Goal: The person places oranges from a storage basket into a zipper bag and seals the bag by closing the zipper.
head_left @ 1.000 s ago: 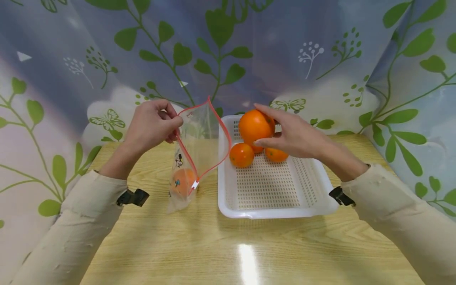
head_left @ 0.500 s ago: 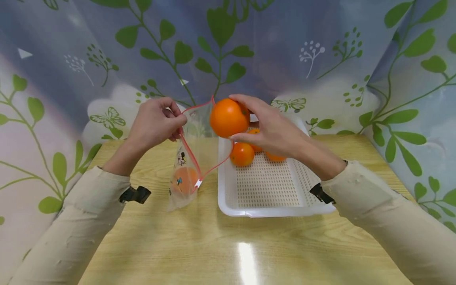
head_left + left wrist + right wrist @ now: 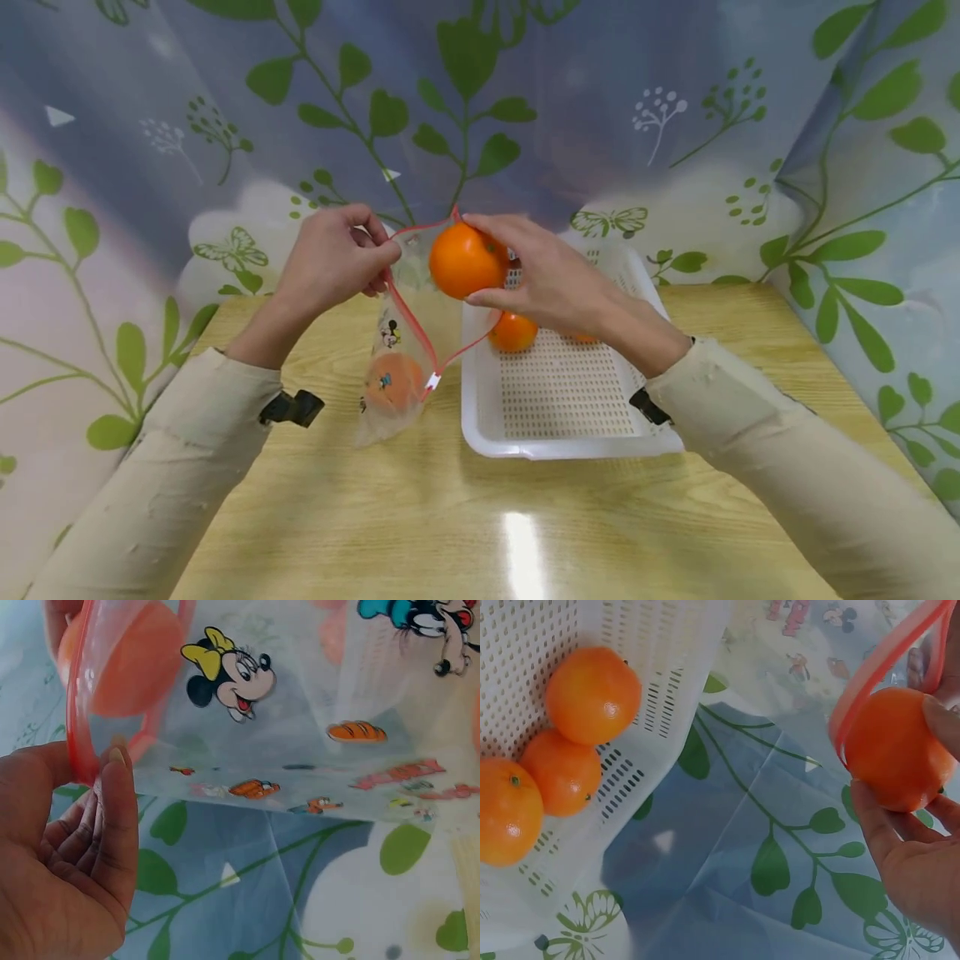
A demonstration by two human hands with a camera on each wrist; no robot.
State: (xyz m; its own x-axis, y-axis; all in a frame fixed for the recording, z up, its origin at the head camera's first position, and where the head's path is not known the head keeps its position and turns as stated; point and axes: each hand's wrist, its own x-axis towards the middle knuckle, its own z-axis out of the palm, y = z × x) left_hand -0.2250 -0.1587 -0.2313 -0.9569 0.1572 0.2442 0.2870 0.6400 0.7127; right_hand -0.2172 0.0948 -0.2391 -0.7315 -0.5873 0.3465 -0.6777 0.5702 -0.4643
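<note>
Between thumb and fingers, my left hand (image 3: 333,258) pinches the red rim of a clear zip bag (image 3: 411,321) printed with cartoon figures. The bag's mouth gapes toward the right, with a white slider (image 3: 432,382) at its lower corner. One orange (image 3: 394,382) lies in the bottom of the bag, seen through the plastic. My right hand (image 3: 555,271) grips another orange (image 3: 468,260) right at the bag's mouth; in the right wrist view the red rim (image 3: 877,675) runs along that orange's upper left side.
A white perforated basket (image 3: 570,450) stands on the wooden table (image 3: 375,517), right of the bag. Three oranges sit in it, such as this one (image 3: 594,696). A leaf-patterned cloth (image 3: 570,125) hangs behind the table.
My right hand has carried its orange left from above the basket to the bag's mouth. My left hand keeps its pinch, and the bag has shifted slightly right.
</note>
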